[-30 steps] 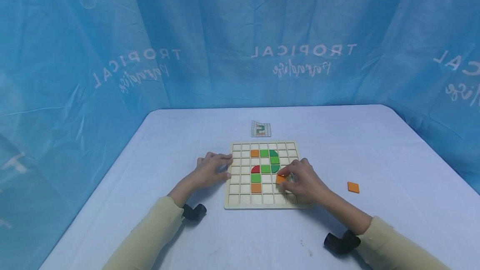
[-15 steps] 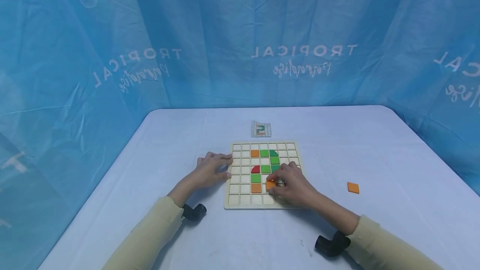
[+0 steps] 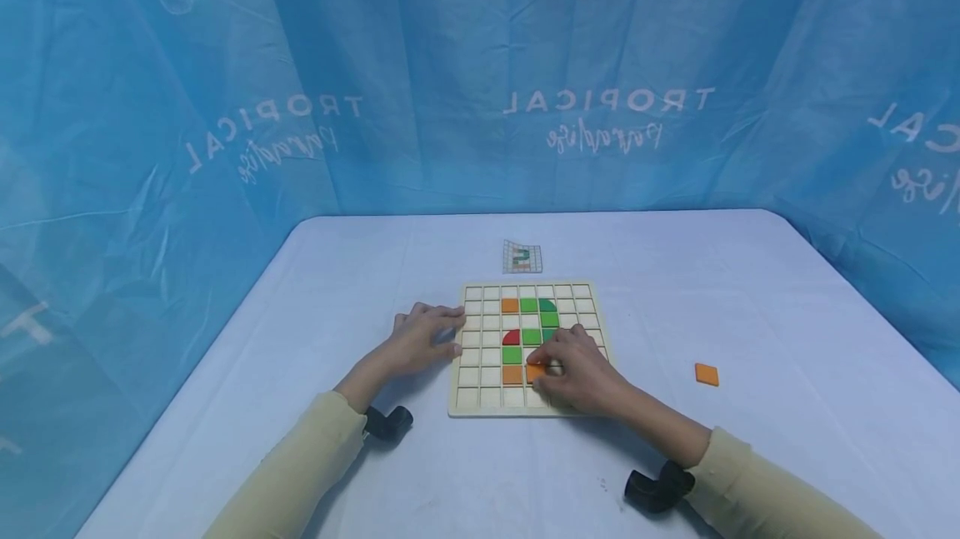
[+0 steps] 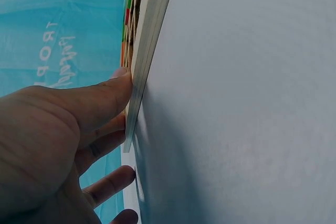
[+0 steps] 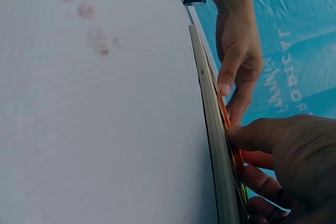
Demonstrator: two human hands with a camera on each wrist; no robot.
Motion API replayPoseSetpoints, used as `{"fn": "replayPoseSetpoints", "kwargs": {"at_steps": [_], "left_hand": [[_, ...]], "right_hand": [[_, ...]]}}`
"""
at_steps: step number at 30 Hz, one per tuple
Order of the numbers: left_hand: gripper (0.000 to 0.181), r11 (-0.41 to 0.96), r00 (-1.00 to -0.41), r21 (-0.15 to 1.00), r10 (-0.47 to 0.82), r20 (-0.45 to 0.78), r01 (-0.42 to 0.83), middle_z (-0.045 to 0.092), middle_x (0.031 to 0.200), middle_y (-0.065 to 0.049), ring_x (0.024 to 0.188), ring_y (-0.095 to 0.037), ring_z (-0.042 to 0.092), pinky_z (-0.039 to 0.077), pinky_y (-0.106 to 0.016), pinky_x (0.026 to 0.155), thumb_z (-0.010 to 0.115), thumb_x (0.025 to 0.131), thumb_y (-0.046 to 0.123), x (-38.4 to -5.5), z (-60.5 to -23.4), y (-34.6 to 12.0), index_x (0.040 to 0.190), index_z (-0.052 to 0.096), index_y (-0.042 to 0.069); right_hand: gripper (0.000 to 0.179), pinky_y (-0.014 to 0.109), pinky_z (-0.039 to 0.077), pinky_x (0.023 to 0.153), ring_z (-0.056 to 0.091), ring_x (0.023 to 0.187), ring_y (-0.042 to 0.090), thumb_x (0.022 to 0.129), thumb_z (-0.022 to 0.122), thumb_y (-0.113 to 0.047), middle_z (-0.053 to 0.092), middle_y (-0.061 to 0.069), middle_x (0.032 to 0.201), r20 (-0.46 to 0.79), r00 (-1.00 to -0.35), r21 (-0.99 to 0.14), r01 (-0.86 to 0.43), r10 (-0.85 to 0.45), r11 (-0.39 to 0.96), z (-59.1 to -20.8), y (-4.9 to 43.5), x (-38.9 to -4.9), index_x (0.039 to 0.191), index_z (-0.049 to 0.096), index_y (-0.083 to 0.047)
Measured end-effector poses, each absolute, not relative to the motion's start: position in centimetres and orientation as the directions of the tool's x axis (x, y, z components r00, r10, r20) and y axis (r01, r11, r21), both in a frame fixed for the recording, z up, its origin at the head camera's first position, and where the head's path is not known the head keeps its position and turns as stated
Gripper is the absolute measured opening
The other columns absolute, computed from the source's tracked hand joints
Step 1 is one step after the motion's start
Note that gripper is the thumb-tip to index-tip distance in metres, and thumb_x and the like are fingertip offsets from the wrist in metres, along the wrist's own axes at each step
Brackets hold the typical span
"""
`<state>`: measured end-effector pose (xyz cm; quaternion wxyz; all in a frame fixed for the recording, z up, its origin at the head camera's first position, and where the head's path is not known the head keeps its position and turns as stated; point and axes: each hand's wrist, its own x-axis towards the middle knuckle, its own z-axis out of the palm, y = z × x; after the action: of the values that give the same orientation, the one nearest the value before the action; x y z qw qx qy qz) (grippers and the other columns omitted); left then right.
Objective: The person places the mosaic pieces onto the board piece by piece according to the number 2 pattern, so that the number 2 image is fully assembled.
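A cream grid board [image 3: 467, 398] lies on the white table, with orange, green and red tiles in several of its cells. My right hand [image 3: 579, 371] pinches an orange square tile [image 3: 535, 373] between thumb and fingers. That tile is at a cell just right of another orange tile [image 3: 512, 375] in the lower rows; the fingers partly cover it. At the board's left edge rests my left hand [image 3: 420, 341], fingers loosely extended. The left wrist view shows its thumb [image 4: 113, 93] against the board's side [image 4: 149, 30]. A dark green curved tile is partly hidden behind the right hand.
One loose orange tile [image 3: 707, 374] lies on the table [image 3: 645, 272] right of the board. Behind the board is a small card [image 3: 522, 257] printed with a grid pattern. A blue curtain [image 3: 450, 156] hangs around the table's back and sides.
My right hand has moved left and slightly nearer the front with the orange tile, bringing it from the board's right part to beside the lower orange tile. The left hand stays put.
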<state>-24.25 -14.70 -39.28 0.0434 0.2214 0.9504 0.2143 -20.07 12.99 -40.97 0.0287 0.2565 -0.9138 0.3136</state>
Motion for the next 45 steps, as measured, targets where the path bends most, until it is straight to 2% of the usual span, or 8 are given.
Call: {"fn": "replayPoseSetpoints", "kwargs": {"at_steps": [29,45], "left_hand": [[0.054,0.824,-0.906,0.416,0.424,-0.002,0.385,0.045,0.146,-0.003,0.128,-0.026,0.035,0.027,-0.047,0.089,0.068,0.091,0.03,-24.4,-39.4,-14.5,0.138,0.053,0.01],[0.053,0.836,-0.91,0.399,0.414,-0.005,0.377,0.046,0.145,-0.002,0.127,-0.026,0.037,0.029,-0.047,0.09,0.068,0.09,0.031,-24.3,-39.3,-14.4,0.138,0.054,0.011]], "right_hand": [[0.023,0.035,0.03,0.072,0.037,0.083,0.015,0.075,0.08,-0.018,0.056,-0.007,0.087,0.254,-0.848,-0.543,-0.523,-0.466,0.656,-41.0,13.1,-20.2,0.097,0.075,-0.016],[0.024,0.036,0.034,0.073,0.04,0.089,0.019,0.079,0.078,-0.017,0.059,-0.003,0.092,0.231,-0.898,-0.571,-0.438,-0.376,0.694,-40.3,15.7,-20.4,0.102,0.074,-0.012]]}}
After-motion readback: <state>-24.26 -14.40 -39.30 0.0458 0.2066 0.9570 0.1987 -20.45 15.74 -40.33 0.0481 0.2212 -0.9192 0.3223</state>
